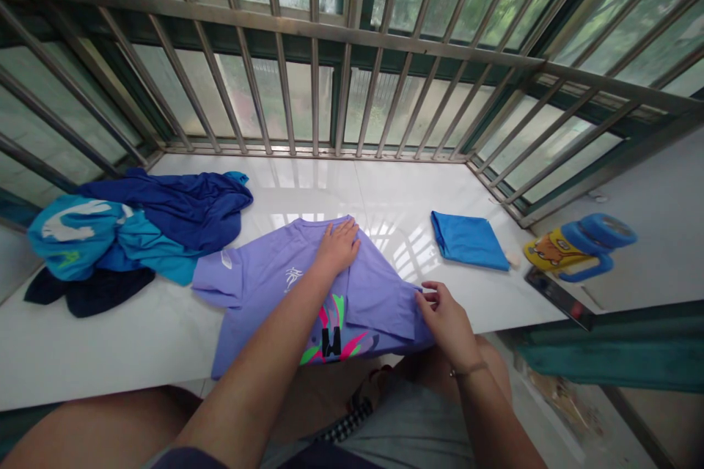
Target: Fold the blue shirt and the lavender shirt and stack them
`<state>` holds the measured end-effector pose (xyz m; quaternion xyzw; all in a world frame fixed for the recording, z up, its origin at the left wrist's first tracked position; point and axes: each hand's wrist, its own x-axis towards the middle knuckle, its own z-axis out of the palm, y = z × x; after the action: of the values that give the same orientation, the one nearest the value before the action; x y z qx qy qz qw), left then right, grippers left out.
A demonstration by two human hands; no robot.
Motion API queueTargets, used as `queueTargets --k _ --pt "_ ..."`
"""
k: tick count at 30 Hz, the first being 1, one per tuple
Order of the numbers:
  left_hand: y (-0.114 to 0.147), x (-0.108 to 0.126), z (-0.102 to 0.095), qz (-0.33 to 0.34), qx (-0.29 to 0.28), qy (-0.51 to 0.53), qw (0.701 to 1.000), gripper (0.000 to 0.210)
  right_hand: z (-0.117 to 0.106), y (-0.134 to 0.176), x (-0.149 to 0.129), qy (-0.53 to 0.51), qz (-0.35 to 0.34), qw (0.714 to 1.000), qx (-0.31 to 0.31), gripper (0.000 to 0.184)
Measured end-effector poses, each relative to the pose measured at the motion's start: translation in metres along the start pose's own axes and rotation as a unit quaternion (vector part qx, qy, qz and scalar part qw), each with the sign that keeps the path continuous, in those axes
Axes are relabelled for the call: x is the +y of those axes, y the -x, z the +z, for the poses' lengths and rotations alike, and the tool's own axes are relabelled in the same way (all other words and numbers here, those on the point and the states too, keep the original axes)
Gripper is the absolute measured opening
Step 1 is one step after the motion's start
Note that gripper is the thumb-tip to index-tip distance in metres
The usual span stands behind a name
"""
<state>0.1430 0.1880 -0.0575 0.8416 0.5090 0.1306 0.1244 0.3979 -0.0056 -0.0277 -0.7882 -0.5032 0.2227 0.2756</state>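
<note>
A purple T-shirt (pixel 264 286) with a white mark on its chest and a bright pink, green and black print lies spread on the white ledge (pixel 308 187). Its lower part hangs toward my lap. My left hand (pixel 338 245) rests flat on the shirt near the collar, fingers stretched out. At the sleeve on the right, my right hand (pixel 446 316) pinches the hem between thumb and fingers. That sleeve is laid inward over the shirt's body. My left forearm hides part of the print.
Crumpled blue and dark clothes (pixel 165 220) lie in a heap at the left. At the right are a folded blue cloth (pixel 470 240), a yellow and blue bottle (pixel 572 245) with a handle, and a dark phone-like slab (pixel 559 298). Metal window bars (pixel 313 33) enclose the ledge's back and sides.
</note>
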Motion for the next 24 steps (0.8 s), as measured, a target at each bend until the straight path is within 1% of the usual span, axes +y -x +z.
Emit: queueTargets --k 4,8,11,13,16,20,22,24 --pt "0.000 0.000 -0.001 0.001 0.001 0.001 1.000 0.058 0.004 -0.001 -0.007 -0.037 -0.013 0.999 -0.028 0.052" --pt "0.000 0.000 0.000 0.001 0.002 0.003 1.000 0.058 0.008 0.007 -0.006 -0.077 -0.024 0.995 -0.052 0.049" --pt "0.000 -0.001 0.001 0.000 0.003 0.006 1.000 0.058 0.007 0.010 -0.003 -0.096 -0.011 0.992 -0.083 0.049" --pt "0.000 -0.001 0.001 0.001 0.003 0.008 1.000 0.058 0.005 0.010 -0.001 -0.105 0.005 0.990 -0.093 0.051" --pt "0.000 0.000 0.000 0.002 0.002 0.011 1.000 0.057 0.001 0.008 -0.002 -0.132 0.028 0.986 -0.096 0.058" --pt "0.001 0.000 -0.001 0.000 0.004 0.014 1.000 0.056 -0.003 0.006 -0.005 -0.175 0.045 0.975 -0.130 0.067" --pt "0.001 0.001 -0.002 -0.001 0.005 0.014 1.000 0.056 -0.004 0.006 -0.006 -0.180 0.055 0.974 -0.128 0.070" --pt "0.001 0.001 -0.003 -0.001 0.005 0.014 1.000 0.056 -0.003 0.005 -0.006 -0.181 0.061 0.976 -0.106 0.073"
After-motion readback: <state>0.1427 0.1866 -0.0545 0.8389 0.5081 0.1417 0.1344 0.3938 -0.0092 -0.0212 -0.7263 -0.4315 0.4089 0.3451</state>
